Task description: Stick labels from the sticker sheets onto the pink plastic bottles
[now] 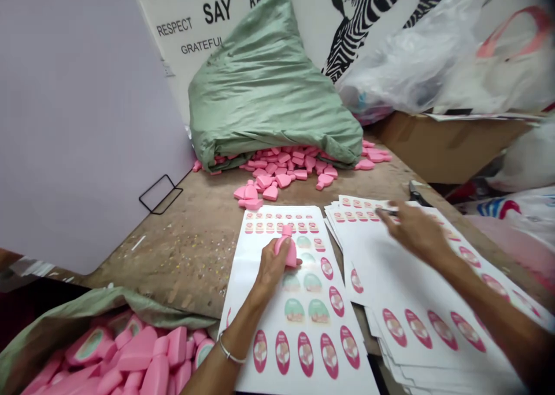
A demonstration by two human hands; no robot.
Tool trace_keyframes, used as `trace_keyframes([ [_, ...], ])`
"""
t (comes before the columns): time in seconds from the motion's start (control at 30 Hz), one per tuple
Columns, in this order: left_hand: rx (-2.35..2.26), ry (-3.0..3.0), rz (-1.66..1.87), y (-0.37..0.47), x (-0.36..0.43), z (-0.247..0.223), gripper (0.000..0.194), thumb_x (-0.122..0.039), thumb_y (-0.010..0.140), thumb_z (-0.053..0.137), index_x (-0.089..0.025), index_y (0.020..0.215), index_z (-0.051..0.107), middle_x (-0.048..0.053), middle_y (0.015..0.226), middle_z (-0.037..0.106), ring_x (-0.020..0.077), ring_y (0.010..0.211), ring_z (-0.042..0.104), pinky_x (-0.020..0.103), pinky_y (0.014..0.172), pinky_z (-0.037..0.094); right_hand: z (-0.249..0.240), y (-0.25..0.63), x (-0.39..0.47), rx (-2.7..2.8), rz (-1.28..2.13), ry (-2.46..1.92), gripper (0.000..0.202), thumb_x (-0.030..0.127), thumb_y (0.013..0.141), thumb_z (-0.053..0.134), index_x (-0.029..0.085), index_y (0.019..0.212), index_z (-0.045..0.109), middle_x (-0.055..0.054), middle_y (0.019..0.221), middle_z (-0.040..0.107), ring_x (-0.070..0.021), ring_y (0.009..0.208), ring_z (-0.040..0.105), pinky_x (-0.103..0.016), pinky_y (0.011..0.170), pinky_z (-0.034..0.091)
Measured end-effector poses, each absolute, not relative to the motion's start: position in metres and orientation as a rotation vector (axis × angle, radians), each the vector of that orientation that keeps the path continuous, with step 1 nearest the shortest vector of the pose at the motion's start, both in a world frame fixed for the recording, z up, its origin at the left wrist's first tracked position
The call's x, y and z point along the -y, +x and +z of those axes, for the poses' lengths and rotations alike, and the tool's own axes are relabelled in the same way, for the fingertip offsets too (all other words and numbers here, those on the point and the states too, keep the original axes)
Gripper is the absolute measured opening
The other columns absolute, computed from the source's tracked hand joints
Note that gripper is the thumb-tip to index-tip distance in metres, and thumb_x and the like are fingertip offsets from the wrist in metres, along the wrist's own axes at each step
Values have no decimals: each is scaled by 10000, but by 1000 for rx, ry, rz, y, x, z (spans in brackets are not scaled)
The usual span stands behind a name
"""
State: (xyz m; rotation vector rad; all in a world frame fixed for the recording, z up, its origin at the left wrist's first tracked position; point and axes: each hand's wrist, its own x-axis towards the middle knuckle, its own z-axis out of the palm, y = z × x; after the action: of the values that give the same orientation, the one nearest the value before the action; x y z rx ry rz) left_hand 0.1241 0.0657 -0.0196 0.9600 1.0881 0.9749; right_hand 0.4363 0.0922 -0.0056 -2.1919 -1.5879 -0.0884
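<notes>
My left hand (pixel 273 263) holds a small pink bottle (pixel 287 248) upright over a white sticker sheet (pixel 243 279). That sheet carries rows of small labels, green-topped labels and oval pink labels. To the right, my right hand (pixel 410 227) is pinched at the upper part of a second sheet (pixel 373 262), which lies on a stack of papers. Between its fingertips is a small dark, thin item (pixel 385 211), too blurred to name.
Many pink bottles (pixel 284 180) spill from a green sack (pixel 273 94) at the back. More fill a sack (pixel 143 349) at the lower left. A black wire stand (pixel 160 194) is on the left, a cardboard box (pixel 451 146) and plastic bags (pixel 403 65) on the right.
</notes>
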Motion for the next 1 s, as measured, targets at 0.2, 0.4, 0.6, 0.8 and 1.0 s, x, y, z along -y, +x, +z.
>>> trace_keyframes([
  [0.2, -1065, 992, 965, 145, -65, -27, 515, -620, 764, 546, -145, 964, 541, 42, 805, 565, 186, 632, 677, 244, 528, 533, -44, 313, -84, 2070, 113, -1697, 188, 319, 915, 411, 204, 896, 559, -52, 868, 652, -195, 819, 547, -308, 734, 338],
  [0.4, -1046, 963, 979, 144, -70, -35, 532, -631, 743, 566, -148, 966, 539, 48, 819, 571, 184, 633, 682, 243, 535, 544, -54, 314, -85, 2108, -94, -1688, 190, 287, 909, 414, 190, 867, 572, -72, 836, 631, -209, 820, 514, -324, 740, 293],
  [0.6, -1068, 969, 943, 145, -73, -30, 517, -610, 767, 554, -145, 992, 526, 49, 817, 571, 196, 649, 692, 253, 552, 557, -52, 318, -91, 2023, 224, -1670, 123, 299, 856, 476, 220, 780, 531, -6, 757, 627, -177, 755, 527, -295, 730, 330],
  [0.8, -1039, 963, 966, 144, -72, -35, 506, -587, 788, 547, -142, 1027, 522, 68, 862, 591, 186, 641, 687, 281, 570, 569, -47, 308, -90, 2023, 43, -1678, 181, 368, 825, 530, 199, 765, 554, -64, 766, 640, -211, 767, 535, -336, 754, 344],
  [1.0, -954, 850, 1039, 141, -74, -40, 486, -590, 780, 557, -149, 983, 526, 51, 827, 600, 148, 593, 659, 287, 583, 569, -32, 311, -82, 1632, 354, -1593, 279, 479, 781, 581, 211, 728, 521, -16, 687, 591, -164, 651, 527, -293, 654, 415],
])
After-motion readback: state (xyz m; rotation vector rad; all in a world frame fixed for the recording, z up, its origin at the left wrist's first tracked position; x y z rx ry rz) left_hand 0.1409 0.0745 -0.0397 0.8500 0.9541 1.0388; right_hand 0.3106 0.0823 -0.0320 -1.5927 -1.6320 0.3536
